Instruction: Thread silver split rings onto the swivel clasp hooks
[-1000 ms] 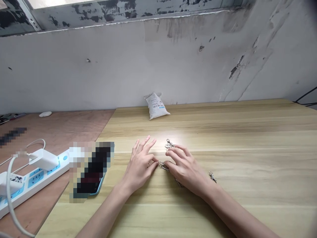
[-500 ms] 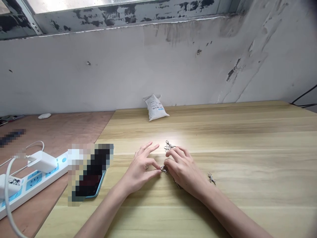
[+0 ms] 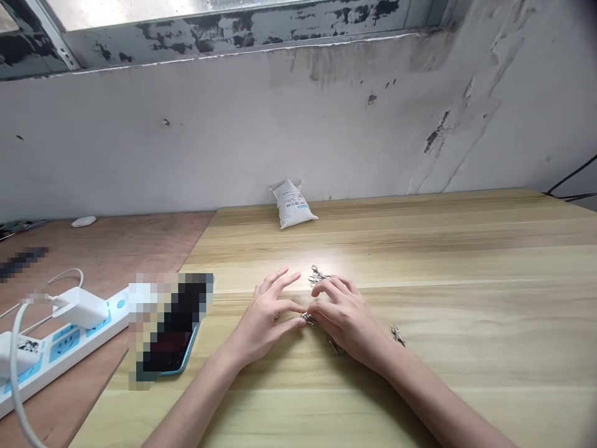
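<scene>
Two bare hands meet over silver swivel clasps on a pale wood-grain counter (image 3: 420, 249). The left hand (image 3: 263, 314), a ring (image 3: 277, 316) on one finger, stands with its fingers spread, while the right hand (image 3: 347, 320) curls low beside it. One clasp (image 3: 308, 319) lies between their fingertips; both hands touch it, though from this vantage it is hard to say whether either truly grips it.

More clasps sit close by: a tangled cluster (image 3: 318, 275) just beyond the right hand's fingers, another (image 3: 336, 346) by its heel, and a lone clasp (image 3: 397, 336) farther right. Parts this small appear to favor fingertip work with the wrists kept low, clear of the neighboring metal.

The counter offers generous room to the right and toward the wall (image 3: 233, 143), where a white sachet (image 3: 293, 204) leans. Left of the hands, what appears to be a phone in a blue case (image 3: 186, 354) lies near the counter's edge. Beyond it, on a plywood board (image 3: 107, 249), sits a white power strip (image 3: 60, 348).
</scene>
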{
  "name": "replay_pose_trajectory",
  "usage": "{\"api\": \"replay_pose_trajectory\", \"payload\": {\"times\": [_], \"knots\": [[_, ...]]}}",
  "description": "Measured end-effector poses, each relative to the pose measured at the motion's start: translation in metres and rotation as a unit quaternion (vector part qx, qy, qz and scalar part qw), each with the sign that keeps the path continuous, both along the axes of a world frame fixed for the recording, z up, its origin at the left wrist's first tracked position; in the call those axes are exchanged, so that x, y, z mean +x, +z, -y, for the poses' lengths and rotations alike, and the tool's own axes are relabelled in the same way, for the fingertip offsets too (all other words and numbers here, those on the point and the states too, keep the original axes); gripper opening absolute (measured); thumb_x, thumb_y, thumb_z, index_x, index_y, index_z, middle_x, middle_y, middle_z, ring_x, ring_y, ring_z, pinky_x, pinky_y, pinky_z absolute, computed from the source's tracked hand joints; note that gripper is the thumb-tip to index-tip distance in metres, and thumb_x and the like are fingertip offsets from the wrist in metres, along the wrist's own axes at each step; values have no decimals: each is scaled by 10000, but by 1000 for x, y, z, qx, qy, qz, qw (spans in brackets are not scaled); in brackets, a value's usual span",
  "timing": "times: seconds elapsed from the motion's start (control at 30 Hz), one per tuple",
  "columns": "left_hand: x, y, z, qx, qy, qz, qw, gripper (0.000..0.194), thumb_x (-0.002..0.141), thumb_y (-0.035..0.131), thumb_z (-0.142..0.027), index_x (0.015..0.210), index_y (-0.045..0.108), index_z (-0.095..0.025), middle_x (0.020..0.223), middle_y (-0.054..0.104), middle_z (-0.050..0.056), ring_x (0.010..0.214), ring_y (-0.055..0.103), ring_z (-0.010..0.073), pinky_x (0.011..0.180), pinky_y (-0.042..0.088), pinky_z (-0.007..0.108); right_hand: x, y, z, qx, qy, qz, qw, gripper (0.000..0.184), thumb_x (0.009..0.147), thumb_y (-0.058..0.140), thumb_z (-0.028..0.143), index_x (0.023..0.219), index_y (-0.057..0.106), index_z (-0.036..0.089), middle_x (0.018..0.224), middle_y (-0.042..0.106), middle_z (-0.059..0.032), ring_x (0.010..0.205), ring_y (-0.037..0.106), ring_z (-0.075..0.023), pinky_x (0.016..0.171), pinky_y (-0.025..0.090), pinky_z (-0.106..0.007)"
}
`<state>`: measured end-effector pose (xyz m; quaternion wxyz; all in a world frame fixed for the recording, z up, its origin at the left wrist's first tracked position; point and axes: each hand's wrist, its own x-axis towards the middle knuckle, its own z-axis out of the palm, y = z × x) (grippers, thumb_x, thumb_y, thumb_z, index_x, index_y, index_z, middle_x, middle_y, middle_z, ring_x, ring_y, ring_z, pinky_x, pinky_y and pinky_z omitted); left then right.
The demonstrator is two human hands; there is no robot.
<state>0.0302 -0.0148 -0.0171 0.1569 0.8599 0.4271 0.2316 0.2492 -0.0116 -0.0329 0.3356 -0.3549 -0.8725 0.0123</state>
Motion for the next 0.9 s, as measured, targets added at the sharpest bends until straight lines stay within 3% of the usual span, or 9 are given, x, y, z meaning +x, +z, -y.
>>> {"api": "replay_pose_trajectory", "payload": {"times": [0.2,0.5,0.7,0.9], "knots": [[0,1,-2,-2,17,-12,1000,101,843,681,-371,871,739,-293,1491,444,9,1445,268,310,1112,326,613,-1,-1,0,-17,14,-12,1000,193,944,508,180,840,663,226,1000,617,-55,966,550,-191,938,420,-413],[10,-2,1,159,61,-54,984,117,882,640,-301,822,683,-211,1461,472,92,1436,295,298,1157,171,652,-2,-1,-1,-54,3,-25,998,176,939,506,168,851,649,219,1109,635,-80,1236,496,-260,1048,365,-521],[7,-1,-1,67,52,-44,995,167,850,670,-390,897,712,-235,1481,449,86,1448,266,308,1136,239,636,3,0,-2,-91,26,-43,995,144,921,530,161,861,646,224,1121,632,-85,1228,506,-254,1021,401,-497],[5,-2,-2,6,26,-19,999,164,870,647,-380,814,748,-262,1475,467,41,1449,269,288,1156,187,631,6,-2,-3,-98,41,-48,993,124,921,544,176,882,649,231,1161,625,-84,1249,486,-264,1027,382,-502]]}}
